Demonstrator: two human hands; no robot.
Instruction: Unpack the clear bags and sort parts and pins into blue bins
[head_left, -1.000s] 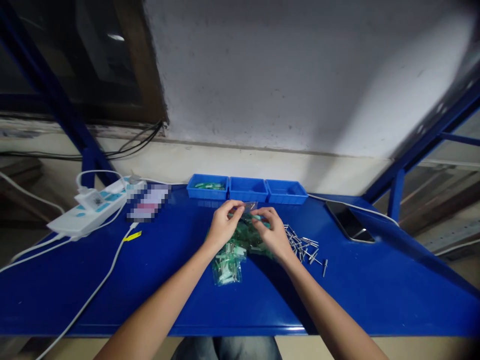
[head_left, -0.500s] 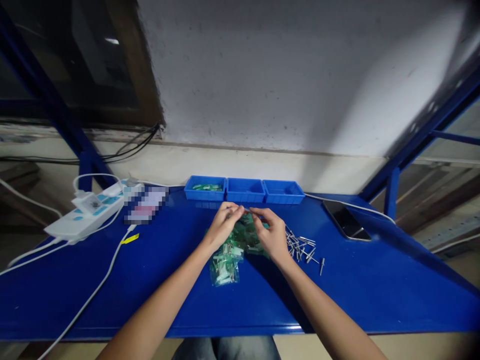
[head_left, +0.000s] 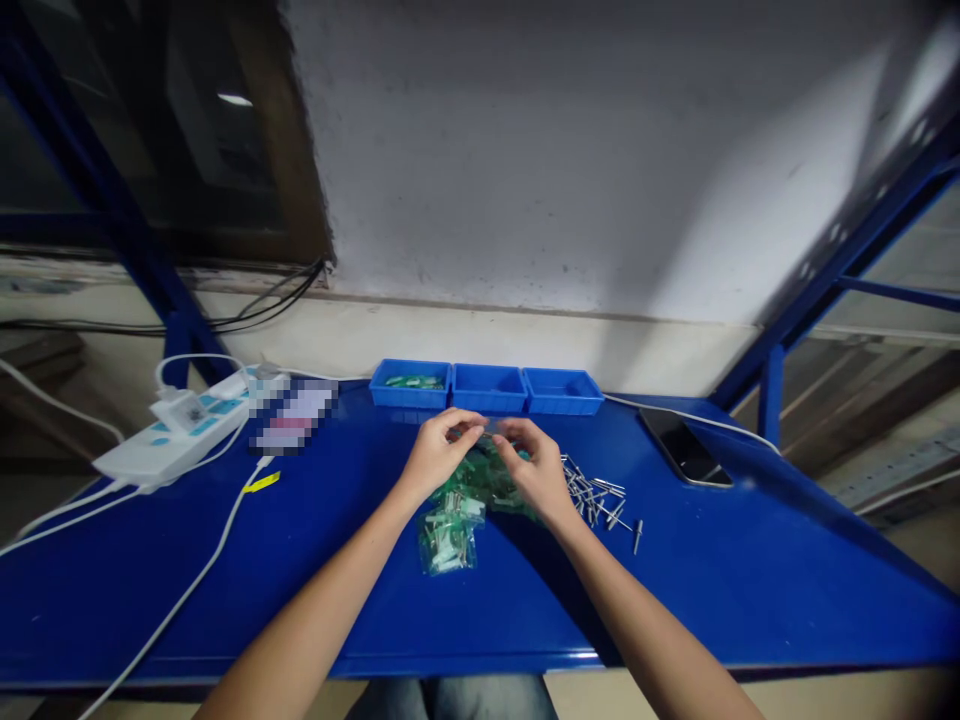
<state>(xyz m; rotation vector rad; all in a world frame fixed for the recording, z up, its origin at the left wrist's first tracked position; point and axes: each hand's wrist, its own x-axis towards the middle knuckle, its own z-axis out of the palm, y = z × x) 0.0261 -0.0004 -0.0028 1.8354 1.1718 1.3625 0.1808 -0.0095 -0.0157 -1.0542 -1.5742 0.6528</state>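
Note:
My left hand [head_left: 441, 452] and my right hand [head_left: 531, 468] meet above the middle of the table, thumbs and forefingers pinched close together. Between the fingertips is a small see-through plastic bag [head_left: 489, 434], thin and partly hidden, so its contents do not show. Below the hands lies a pile of green-tinted plastic bags [head_left: 491, 480]. Filled clear packets [head_left: 448, 540] holding metal pieces and white pieces lie nearer to me. Beside my right hand, loose silver pop rivets [head_left: 596, 492] are heaped, with a single rivet [head_left: 637, 537] apart from them.
Along the wall stand three blue bins; the left bin [head_left: 411, 398] contains green packets. A phone [head_left: 684, 447] lies at the right. On the left are a white power strip [head_left: 161, 450], a blurred-out flat object [head_left: 294, 418], and a white cable [head_left: 221, 530] with a yellow tag [head_left: 262, 483].
My hands stay together over the pile, with a small shift of the fingers; the right fingers have curled a little differently. The whole view has shifted slightly.

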